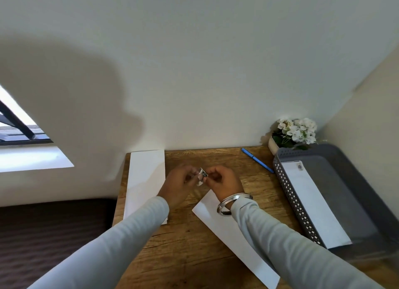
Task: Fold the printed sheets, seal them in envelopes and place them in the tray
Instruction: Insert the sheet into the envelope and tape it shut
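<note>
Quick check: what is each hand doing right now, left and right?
Left hand: fingers pinched on a small printed slip, possibly a stamp.
Right hand: fingers pinched on the same slip, above the envelope on the desk.

Head-worn wide-angle camera looks forward and down, close over the wooden desk (194,245) and wall.

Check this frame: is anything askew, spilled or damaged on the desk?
Nothing spilled or damaged. The white envelope under the right hand lies diagonally on the wooden desk, seemingly mid-work. Both hands pinch a small printed sticker-like piece; left hand.
</note>
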Tool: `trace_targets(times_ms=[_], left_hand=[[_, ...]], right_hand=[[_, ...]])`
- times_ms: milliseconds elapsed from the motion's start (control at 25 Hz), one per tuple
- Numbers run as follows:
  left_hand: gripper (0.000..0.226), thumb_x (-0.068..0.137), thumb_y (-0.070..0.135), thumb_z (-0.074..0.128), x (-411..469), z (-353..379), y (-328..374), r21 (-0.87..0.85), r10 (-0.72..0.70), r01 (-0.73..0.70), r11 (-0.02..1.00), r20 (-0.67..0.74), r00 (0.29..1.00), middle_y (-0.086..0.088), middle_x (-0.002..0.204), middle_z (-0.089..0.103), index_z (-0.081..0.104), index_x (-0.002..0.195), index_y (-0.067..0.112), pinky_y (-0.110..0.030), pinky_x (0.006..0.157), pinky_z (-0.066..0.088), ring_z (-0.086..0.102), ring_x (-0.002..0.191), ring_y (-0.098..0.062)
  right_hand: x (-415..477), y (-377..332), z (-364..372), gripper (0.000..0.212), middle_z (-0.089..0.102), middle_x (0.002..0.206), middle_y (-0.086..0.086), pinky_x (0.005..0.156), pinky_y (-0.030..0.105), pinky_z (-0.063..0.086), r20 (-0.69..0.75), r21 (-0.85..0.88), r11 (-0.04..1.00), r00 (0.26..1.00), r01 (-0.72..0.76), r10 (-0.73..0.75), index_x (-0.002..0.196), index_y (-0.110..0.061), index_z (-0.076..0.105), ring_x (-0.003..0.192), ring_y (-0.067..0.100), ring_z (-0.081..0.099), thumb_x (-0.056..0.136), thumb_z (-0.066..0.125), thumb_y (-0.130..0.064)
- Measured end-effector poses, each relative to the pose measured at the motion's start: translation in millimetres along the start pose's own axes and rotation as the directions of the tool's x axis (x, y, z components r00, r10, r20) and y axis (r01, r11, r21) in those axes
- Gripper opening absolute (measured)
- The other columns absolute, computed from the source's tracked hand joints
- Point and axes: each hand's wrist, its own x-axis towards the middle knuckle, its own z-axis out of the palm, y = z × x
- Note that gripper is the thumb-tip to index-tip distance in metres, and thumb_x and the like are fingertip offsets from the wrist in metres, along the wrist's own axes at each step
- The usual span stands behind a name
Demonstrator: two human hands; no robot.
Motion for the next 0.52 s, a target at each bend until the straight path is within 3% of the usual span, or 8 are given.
trace_targets(times_ms=[160,280,520], left_hand=[[0.018,0.088,0.017,0.075,-13,-3,3,-0.059,0.000,0.002,0.998,0.041,0.999,0.014,0.114,0.064,0.072,0.103,0.026,-0.005,0.082,0.046,0.059,0.101,0.007],[0.026,0.085,0.008,0.076,-16,-4,4,-0.038,0.012,-0.010,0.999,0.055,0.998,0.016,0.119,0.064,0.073,0.104,0.026,-0.005,0.083,0.046,0.058,0.102,0.007],[0.025,0.087,0.009,0.075,-23,1,12,-0.047,0.033,-0.030,0.998,0.050,0.998,0.019,0.118,0.064,0.074,0.101,0.029,-0.005,0.082,0.046,0.058,0.102,0.008]], right_hand=[[-8,-5,-2,0.019,0.072,0.082,-0.008,0.074,0.033,0.060,-0.010,0.016,1.000,1.000,-0.002,0.002,0.091,-0.024,0.073,0.076,0.006,0.068,0.076,0.082,-0.017],[-12,-7,-6,0.020,0.072,0.080,-0.006,0.071,0.029,0.059,-0.018,0.038,0.999,1.000,-0.015,0.015,0.087,-0.021,0.073,0.075,0.009,0.068,0.073,0.083,-0.010],[-19,-9,-13,0.023,0.073,0.080,0.000,0.073,0.030,0.059,-0.028,0.126,0.988,0.995,-0.090,0.094,0.077,-0.021,0.071,0.077,0.016,0.070,0.071,0.084,-0.003]])
